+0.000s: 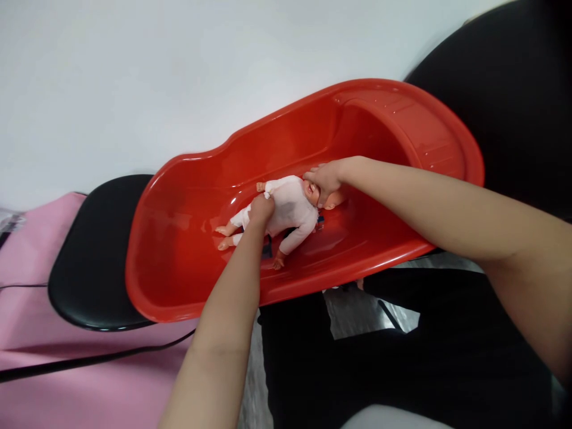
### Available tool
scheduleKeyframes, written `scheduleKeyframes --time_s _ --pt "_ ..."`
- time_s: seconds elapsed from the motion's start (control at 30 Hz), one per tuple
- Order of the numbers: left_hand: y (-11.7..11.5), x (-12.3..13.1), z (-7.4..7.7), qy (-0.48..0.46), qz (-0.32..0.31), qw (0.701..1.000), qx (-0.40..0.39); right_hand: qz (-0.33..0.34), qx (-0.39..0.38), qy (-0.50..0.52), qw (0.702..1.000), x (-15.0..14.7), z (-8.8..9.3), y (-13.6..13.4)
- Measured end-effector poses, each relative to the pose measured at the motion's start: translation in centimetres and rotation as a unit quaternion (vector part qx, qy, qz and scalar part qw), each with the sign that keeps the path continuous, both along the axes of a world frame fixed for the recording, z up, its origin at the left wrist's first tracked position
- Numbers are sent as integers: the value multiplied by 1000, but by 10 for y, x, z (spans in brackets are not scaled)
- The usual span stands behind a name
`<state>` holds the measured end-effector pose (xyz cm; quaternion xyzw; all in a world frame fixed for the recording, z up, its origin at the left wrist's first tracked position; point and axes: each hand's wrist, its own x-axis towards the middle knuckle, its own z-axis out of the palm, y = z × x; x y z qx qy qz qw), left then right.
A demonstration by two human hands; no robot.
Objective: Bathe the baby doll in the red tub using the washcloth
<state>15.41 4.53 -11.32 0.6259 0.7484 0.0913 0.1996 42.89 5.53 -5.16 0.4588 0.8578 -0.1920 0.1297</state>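
Observation:
A baby doll (290, 202) in white clothes lies on its back in a red baby bathtub (174, 280), its feet toward the left end. A grey patch shows on the front of its top. My left hand (262, 210) is closed at the doll's waist, against the white cloth; its fingertips are hidden. At the head end, my right hand (326, 180) curves around the doll's head, partly covering the face. Small dark items (267, 247) show beside and under the doll's body, too unclear to name.
Black rounded seats support the tub's surroundings: one (96, 256) at its left end, a larger black surface (504, 107) at its right. A white wall (156, 71) stands behind. Pink material (40, 256) and a black strap (98, 357) are at left. My black-clad legs (304, 357) are below.

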Motion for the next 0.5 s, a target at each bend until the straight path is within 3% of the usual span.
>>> scheduleKeyframes --time_s 0.2,0.5 --pt "-9 4 14 -14 0 1000 -14 9 1 4 1000 1 -6 5" --pt "-11 8 18 -18 -35 999 17 4 8 0 1000 -1 -6 2"
